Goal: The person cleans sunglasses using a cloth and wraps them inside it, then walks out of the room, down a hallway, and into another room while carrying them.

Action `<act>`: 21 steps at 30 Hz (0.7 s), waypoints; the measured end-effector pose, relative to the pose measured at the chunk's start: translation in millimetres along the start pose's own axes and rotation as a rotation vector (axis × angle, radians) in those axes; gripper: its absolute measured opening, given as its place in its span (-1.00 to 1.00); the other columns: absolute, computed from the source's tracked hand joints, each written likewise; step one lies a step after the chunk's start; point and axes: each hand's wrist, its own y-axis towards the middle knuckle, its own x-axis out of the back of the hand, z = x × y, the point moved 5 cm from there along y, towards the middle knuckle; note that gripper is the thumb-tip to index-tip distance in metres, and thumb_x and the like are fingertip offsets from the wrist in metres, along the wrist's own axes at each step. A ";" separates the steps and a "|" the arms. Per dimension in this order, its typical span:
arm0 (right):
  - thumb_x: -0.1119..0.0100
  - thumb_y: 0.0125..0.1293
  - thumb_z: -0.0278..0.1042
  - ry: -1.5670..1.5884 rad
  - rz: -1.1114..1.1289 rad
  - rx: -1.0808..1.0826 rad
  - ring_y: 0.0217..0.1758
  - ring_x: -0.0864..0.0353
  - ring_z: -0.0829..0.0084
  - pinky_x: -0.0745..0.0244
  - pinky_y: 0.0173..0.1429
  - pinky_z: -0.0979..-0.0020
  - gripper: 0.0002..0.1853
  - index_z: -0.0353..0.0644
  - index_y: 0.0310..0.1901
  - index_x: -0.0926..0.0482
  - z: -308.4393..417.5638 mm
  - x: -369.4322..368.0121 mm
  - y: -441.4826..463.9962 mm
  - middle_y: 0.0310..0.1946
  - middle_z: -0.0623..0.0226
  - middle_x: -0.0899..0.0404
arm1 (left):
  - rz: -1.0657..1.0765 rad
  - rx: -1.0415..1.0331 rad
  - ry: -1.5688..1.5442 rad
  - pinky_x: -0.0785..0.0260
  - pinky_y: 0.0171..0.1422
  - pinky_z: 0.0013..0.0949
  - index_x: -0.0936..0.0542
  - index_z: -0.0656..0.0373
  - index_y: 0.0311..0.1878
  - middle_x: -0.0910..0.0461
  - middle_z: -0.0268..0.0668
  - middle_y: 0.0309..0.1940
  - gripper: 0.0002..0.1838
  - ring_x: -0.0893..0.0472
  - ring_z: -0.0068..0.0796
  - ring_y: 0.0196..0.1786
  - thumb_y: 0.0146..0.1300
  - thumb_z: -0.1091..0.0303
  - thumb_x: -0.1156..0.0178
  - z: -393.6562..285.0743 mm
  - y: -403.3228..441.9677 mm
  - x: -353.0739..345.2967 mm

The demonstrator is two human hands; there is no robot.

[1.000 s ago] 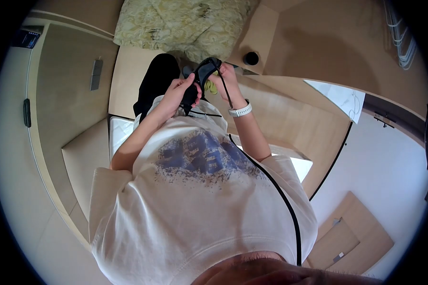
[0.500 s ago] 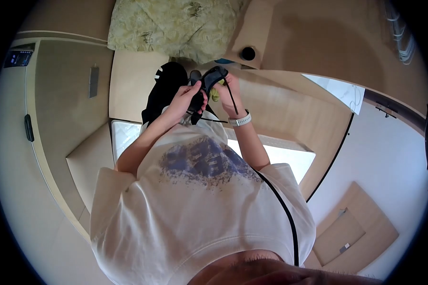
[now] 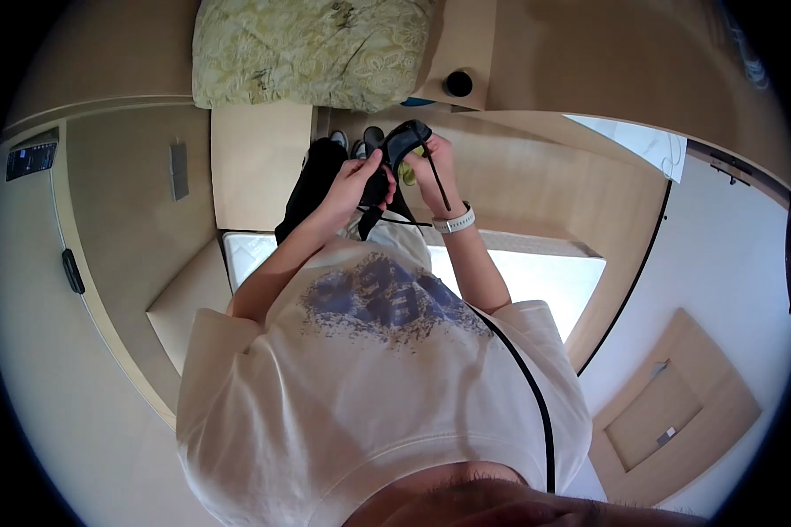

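Note:
Dark sunglasses (image 3: pixel 403 138) are held between my two hands, in front of my lap. One thin arm of them hangs down past the right wrist; another sticks out lower, across the shirt. My left hand (image 3: pixel 357 180) is closed around the left part, thumb on top; the part beneath its fingers is mostly hidden. My right hand (image 3: pixel 432 167), above a pale watch (image 3: pixel 454 219), grips the other side. A yellow-green piece (image 3: pixel 408 170), perhaps cloth, shows by the right fingers, partly covered by them.
A patterned yellow-green quilt (image 3: pixel 308 57) lies ahead. Near it, a black cup-like object (image 3: pixel 458 83) stands on a wooden surface (image 3: pixel 536 75). Shoes (image 3: pixel 339 139) show on the floor below. Cabinet panels (image 3: pixel 123 193) rise at left; a wooden panel (image 3: pixel 677 404) is at right.
The view has shifted slightly, so the quilt sits higher and my hands a little further right. Both hands keep hold of the sunglasses, with little change in grip.

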 end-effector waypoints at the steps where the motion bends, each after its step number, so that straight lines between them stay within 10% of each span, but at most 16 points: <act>1: -0.18 0.23 -0.66 0.001 -0.003 0.003 -0.39 -0.52 0.71 -0.37 -0.34 0.60 -0.87 -0.22 -0.25 -0.65 0.1 0.8 0.9 -0.38 0.53 -0.65 | 0.002 0.000 0.003 -0.48 -0.41 -0.42 -0.58 0.21 -0.36 -0.60 -0.30 -0.51 -0.43 -0.64 -0.46 -0.49 0.55 -0.12 0.02 -0.5 0.9 0.2; 21: -0.18 0.18 -0.66 -0.121 0.014 0.081 -0.14 -0.56 0.65 -0.46 0.00 0.56 -0.79 -0.27 -0.14 -0.62 52.2 -16.8 24.7 -0.21 0.48 -0.66 | 0.108 -0.081 -0.020 -0.44 -0.40 -0.42 -0.58 0.24 -0.36 -0.59 -0.28 -0.53 -0.38 -0.60 -0.47 -0.50 0.55 -0.18 0.06 -39.9 3.4 -1.2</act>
